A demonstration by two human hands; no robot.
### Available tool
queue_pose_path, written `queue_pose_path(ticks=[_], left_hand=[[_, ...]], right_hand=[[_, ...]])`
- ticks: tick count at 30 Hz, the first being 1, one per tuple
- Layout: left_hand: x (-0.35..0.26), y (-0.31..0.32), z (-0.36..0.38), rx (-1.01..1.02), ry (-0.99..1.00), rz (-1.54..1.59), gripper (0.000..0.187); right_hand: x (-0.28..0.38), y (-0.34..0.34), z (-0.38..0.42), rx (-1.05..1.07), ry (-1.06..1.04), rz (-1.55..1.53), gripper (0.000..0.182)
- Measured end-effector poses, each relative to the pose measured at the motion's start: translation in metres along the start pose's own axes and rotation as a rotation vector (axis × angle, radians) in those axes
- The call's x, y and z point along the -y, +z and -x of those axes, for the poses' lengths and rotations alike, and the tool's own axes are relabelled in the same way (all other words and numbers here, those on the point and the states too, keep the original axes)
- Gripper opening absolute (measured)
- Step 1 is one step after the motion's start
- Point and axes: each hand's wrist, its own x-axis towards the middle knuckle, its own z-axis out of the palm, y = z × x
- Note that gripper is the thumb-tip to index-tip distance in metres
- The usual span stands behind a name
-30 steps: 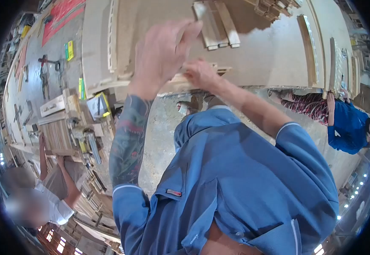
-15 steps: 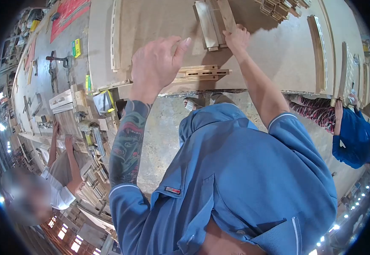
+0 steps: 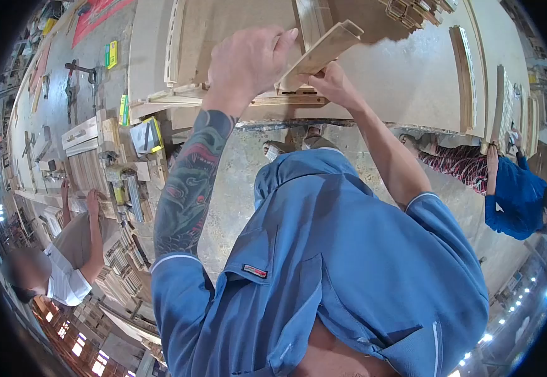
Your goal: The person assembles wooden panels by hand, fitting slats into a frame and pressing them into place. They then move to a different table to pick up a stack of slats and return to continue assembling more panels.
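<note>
My right hand (image 3: 335,87) grips the near end of a short, pale wooden slat (image 3: 327,49), which is raised and tilted over the workbench. To its left, my left hand (image 3: 248,63) hangs above the bench with its fingers curled in and its thumb toward the slat. Whether anything is inside those fingers is hidden. Below the hands, a slotted wooden rail (image 3: 305,100) lies along the bench's near edge, partly covered by the slat and my right hand. Behind the slat, another wooden piece (image 3: 311,25) lies flat on the bench.
Slotted rails stand at the bench's left (image 3: 173,47) and right (image 3: 465,81). A pile of wooden pieces (image 3: 415,11) sits at the back. On the left table are a clamp (image 3: 82,70) and a green-yellow box (image 3: 111,54). Co-workers stand left (image 3: 72,270) and right (image 3: 517,198).
My right hand has lifted the slat from beside the other wooden piece and drawn it nearer, turning it. My left hand has moved right and slightly farther away, with its fingers curled.
</note>
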Motion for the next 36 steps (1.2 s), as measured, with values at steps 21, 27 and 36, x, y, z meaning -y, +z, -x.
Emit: queue_pose_path(ticks=[21,27,36], left_hand=[[0.006,0.008,-0.002,-0.082,0.03,0.021,0.048],[0.002,0.004,0.003,-0.074,0.014,0.03,0.047],[0.002,0.005,0.005,-0.102,0.038,0.003,0.047]], right_hand=[[-0.094,0.006,-0.102,-0.167,0.047,1.078,0.069],[-0.039,0.028,-0.077,-0.196,0.056,0.99,0.052],[-0.002,-0.037,0.009,-0.001,0.081,0.002,0.035]])
